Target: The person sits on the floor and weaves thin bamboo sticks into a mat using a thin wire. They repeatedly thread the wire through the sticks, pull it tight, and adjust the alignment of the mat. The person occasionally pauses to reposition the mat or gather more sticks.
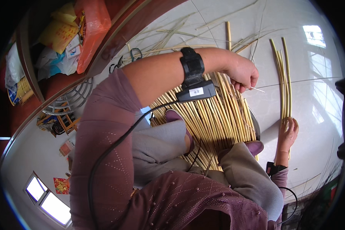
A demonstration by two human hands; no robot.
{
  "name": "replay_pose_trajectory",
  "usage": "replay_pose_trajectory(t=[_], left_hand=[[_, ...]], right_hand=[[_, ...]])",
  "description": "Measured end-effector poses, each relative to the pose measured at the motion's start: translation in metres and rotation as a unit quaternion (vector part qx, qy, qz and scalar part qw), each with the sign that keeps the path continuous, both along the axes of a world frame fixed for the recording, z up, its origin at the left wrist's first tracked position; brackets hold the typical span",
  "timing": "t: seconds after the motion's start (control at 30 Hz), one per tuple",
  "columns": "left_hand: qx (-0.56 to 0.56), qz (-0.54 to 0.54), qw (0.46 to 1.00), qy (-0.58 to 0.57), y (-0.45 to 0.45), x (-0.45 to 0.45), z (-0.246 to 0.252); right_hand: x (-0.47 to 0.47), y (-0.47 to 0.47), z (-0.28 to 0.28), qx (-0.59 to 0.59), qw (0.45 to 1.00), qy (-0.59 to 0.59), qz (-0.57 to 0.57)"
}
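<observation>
My left hand (245,75) pinches a thin, pale needle-like rod (258,89) beyond the far edge of a mat of stalks. The mat (207,112) is made of many yellow, reed-like stalks laid side by side. At the right, my right hand (289,133) closes around the near part of a few loose stalks (281,74) on the floor. A thin strand (258,34) runs down from the top towards my left hand. My feet, in purple slippers (254,147), rest over the mat.
Loose stalks and dry strips (172,37) are scattered on the tiled floor (307,95). A curved grey rim (256,122) shows beside the mat. Left, a cabinet (126,23) has bags by it, including an orange plastic bag (93,31). A black cable (112,146) trails along my left arm.
</observation>
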State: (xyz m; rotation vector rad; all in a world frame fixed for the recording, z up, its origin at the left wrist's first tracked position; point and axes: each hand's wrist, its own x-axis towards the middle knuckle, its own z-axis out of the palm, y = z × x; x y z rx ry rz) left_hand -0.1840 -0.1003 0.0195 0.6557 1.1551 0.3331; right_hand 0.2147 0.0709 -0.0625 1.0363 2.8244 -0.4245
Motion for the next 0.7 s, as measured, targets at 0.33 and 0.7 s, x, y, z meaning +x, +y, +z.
replay_pose_trajectory(t=[0.33, 0.7], left_hand=[[-0.052, 0.142, 0.988, 0.0, 0.004, 0.007, -0.026], [-0.085, 0.216, 0.972, -0.034, 0.029, 0.11, -0.051]], right_hand=[[0.019, 0.028, 0.0, -0.003, 0.995, 0.039, -0.094], [0.045, 0.007, 0.009, 0.107, 0.967, 0.098, -0.21]])
